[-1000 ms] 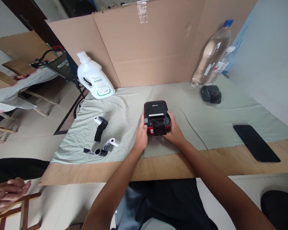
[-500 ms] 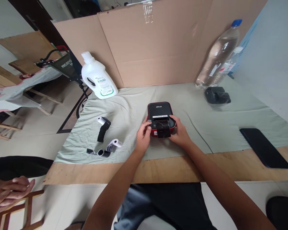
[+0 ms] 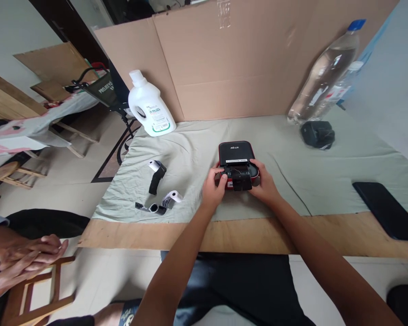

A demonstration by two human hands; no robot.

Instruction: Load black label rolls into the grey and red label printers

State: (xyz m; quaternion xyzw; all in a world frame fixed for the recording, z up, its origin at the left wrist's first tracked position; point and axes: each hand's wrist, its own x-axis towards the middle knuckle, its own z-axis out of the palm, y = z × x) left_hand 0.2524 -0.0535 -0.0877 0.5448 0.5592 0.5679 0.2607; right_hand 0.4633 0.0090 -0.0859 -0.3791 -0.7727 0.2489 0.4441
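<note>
Blk/red device (image 3: 237, 151), face up, dk strip (image 3: 242, 183) hanging

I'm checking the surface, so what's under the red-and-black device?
The pale cloth shows around the device; its underside and whatever lies directly beneath are hidden.

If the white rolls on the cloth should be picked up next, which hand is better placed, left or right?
Probably the left hand: it touches the side of the black-and-red device nearer the white rolls. The right hand is at the opposite side, so it would have to reach across.
</note>
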